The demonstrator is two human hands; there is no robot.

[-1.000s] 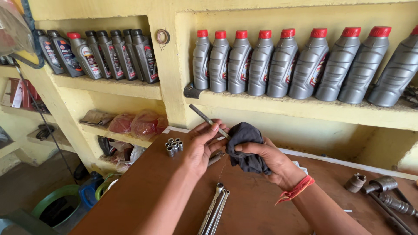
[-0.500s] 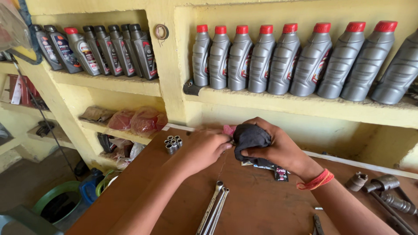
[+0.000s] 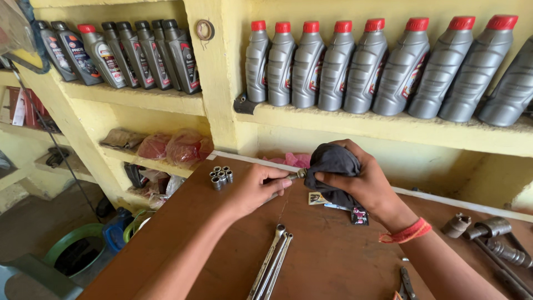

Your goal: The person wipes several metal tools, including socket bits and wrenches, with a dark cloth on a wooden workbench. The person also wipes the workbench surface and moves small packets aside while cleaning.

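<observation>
The right hand [image 3: 371, 186] is closed around a dark grey cloth [image 3: 332, 166], its fingers curled over the bunched top while a loose end of the cloth hangs below the palm toward the table [image 3: 344, 255]. The left hand [image 3: 256, 188] is closed on a thin metal tool [image 3: 294, 176], whose short visible end runs straight into the cloth; how much of it lies inside cannot be told. Both hands are raised over the middle of the brown table, nearer its back edge. Under the cloth lie small flat packets [image 3: 336, 206] on the wood. A cluster of small metal sockets [image 3: 220, 176] stands by the table's back left corner, just left of the left hand. Long wrenches [image 3: 272, 261] lie together toward the near edge, below the hands. Heavier socket tools [image 3: 488, 236] rest at the right edge, and pliers [image 3: 407, 284] lie at the near edge. A pink rag [image 3: 294, 160] sits against the back edge. Above, a yellow shelf [image 3: 388, 128] carries a row of grey bottles with red caps [image 3: 361, 64], and a second shelf to the left holds darker bottles [image 3: 122, 53].
</observation>
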